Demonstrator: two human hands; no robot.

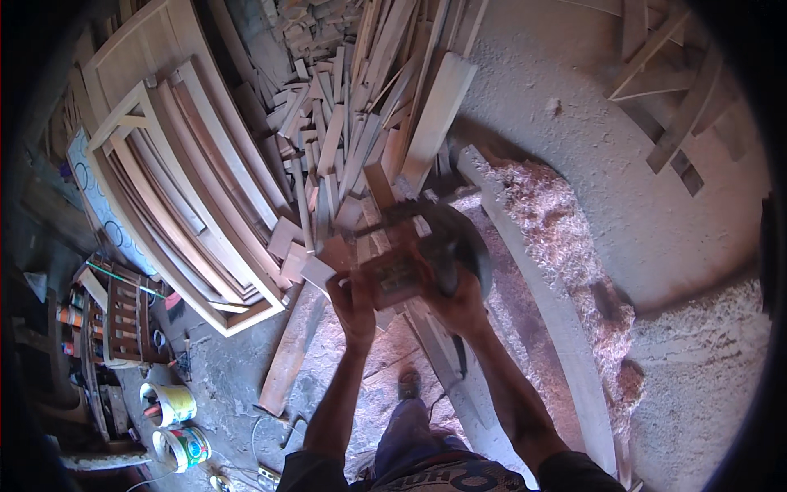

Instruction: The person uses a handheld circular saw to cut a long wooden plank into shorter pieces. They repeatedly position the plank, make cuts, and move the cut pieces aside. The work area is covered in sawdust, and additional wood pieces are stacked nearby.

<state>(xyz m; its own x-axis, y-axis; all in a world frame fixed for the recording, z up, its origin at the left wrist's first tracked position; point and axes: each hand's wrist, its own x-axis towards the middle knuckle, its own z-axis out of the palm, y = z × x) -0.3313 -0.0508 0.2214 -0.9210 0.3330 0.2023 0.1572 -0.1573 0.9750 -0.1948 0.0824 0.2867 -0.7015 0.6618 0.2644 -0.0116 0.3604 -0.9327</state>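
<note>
With both hands I hold up a dark reddish corded power tool (392,277), blurred by motion, so its exact kind does not show. My left hand (356,310) is closed on its left end. At its right side my right hand (456,302) is wrapped round the grip, beside a dark rounded part (471,234). A black cord (461,361) hangs below my right hand. Beneath the tool lie long boards (434,344) and small wood pieces, partly hidden by my hands and the tool.
Wooden frames (156,205) lean at the left. A heap of offcuts (328,131) lies ahead, with a long plank (438,115) on it. Shavings (541,205) border a long curved-looking board (557,328) at right. Buckets (176,406), a power strip (268,476) and cables lie lower left.
</note>
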